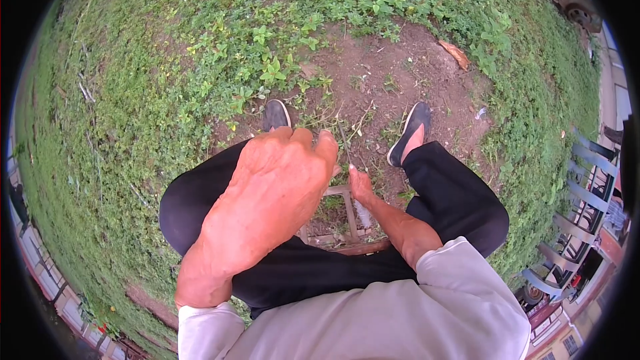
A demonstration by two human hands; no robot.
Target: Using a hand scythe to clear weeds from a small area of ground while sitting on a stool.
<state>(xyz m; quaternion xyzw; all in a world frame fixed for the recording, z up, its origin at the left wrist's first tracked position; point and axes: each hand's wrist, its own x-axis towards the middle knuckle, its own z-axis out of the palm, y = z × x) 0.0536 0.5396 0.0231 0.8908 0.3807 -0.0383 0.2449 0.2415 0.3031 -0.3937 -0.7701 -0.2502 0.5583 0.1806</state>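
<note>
Near the camera, my left hand [280,175] is raised over my left thigh, its back toward me and its fingers curled; whatever lies under the fingers is hidden. My right hand [361,184] is lower, between my knees, closed around one end of a thin dark rod or stem [344,141] that points away over the soil. Beneath the hands is a wooden frame of a low stool [350,212], on which I appear to sit. A whitish, fluffy-looking item [363,214] is beside its bar. Cut or loose green stems [363,121] lie between my shoes.
Bare soil [380,65] with low green weeds [200,45] around it stretches ahead. A dry brown leaf [454,55] lies on the soil. Curved metal bands on a machine [575,232] stand at the right, and a rusty wheeled part [580,14] is at the upper right.
</note>
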